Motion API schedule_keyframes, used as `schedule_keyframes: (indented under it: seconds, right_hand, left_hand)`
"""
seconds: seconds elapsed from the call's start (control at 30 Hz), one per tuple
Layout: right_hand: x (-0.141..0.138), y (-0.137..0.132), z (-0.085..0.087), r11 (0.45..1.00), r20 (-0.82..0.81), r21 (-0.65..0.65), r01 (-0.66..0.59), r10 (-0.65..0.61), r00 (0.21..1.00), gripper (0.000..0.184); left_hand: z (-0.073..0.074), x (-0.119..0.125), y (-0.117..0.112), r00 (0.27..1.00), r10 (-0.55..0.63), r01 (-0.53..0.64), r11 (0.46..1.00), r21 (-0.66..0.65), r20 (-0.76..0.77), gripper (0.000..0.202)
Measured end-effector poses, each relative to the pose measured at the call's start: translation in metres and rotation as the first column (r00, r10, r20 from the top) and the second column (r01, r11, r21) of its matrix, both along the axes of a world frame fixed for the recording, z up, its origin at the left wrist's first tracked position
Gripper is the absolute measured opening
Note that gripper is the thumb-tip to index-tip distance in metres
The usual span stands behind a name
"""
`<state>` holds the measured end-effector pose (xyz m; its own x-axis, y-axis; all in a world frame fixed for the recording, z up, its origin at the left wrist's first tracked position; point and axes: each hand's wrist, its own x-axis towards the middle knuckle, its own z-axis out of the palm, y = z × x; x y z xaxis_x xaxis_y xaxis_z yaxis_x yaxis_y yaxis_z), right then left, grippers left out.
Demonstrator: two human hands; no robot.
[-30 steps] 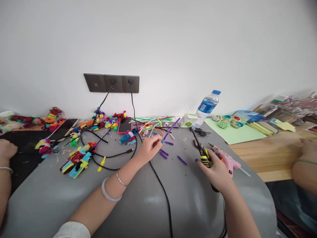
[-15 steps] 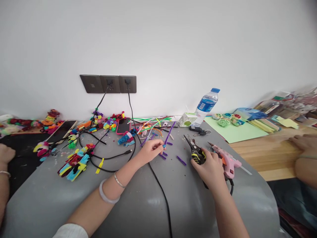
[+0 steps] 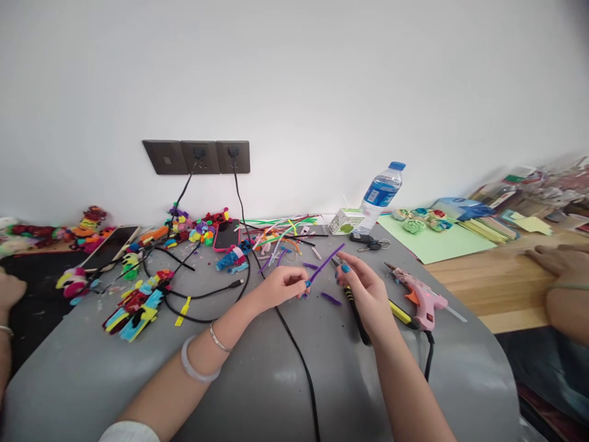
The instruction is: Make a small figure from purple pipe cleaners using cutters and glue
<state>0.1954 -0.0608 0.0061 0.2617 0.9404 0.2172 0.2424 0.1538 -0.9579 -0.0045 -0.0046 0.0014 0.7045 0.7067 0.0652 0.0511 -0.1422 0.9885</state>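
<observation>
My left hand [image 3: 280, 286] pinches the lower end of a purple pipe cleaner [image 3: 326, 264] that slants up to the right above the grey table [image 3: 257, 374]. My right hand [image 3: 365, 296] is closed around black-and-yellow pliers [image 3: 356, 316], whose handles stick out under the palm. Its fingertips sit right beside the pipe cleaner's upper end. The pliers' jaws are mostly hidden by the fingers. Short purple offcuts [image 3: 330, 299] lie on the table between my hands.
A pink glue gun [image 3: 421, 296] lies to the right of my right hand, its black cord [image 3: 294, 344] crossing the table. At the back are a water bottle [image 3: 381, 194], a juice box [image 3: 347, 221], keys [image 3: 369, 240], a phone [image 3: 229, 234] and colourful crafts [image 3: 133, 304]. Other people's hands [image 3: 556, 261] rest at both sides.
My right hand has moved left with the pliers, away from the glue gun, up to the purple pipe cleaner. My left hand has kept its pinch and shifted slightly.
</observation>
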Motion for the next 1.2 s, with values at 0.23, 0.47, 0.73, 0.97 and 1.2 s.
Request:
schedule_keyframes:
  seconds: [0.23,0.47,0.73,0.97,1.2]
  right_hand:
    - [-0.015,0.014,0.020,0.985,-0.184,0.000,-0.173,0.170,0.968,0.033]
    - [-0.017,0.010,0.018,0.951,-0.077,-0.075,-0.301,0.295,0.952,0.047]
    - [-0.025,0.007,0.029,0.909,0.034,-0.074,-0.409,0.413,0.910,0.049]
    - [-0.033,0.006,0.035,0.903,0.129,-0.056,-0.427,0.430,0.893,0.046]
    - [-0.033,0.005,0.036,0.917,0.109,-0.009,-0.399,0.398,0.911,0.043]
  left_hand:
    - [0.004,-0.003,0.000,0.992,-0.122,0.122,0.993,-0.006,-0.017,0.029]
    - [0.008,-0.003,0.001,0.996,-0.068,0.078,0.983,-0.168,0.064,0.045]
    - [0.002,-0.001,0.001,0.983,-0.167,0.179,0.954,-0.239,0.071,0.039]
    - [0.002,-0.002,0.002,0.979,-0.188,0.201,0.957,-0.210,0.082,0.036]
    - [0.003,-0.002,0.002,0.987,-0.153,0.161,0.969,-0.185,0.056,0.039]
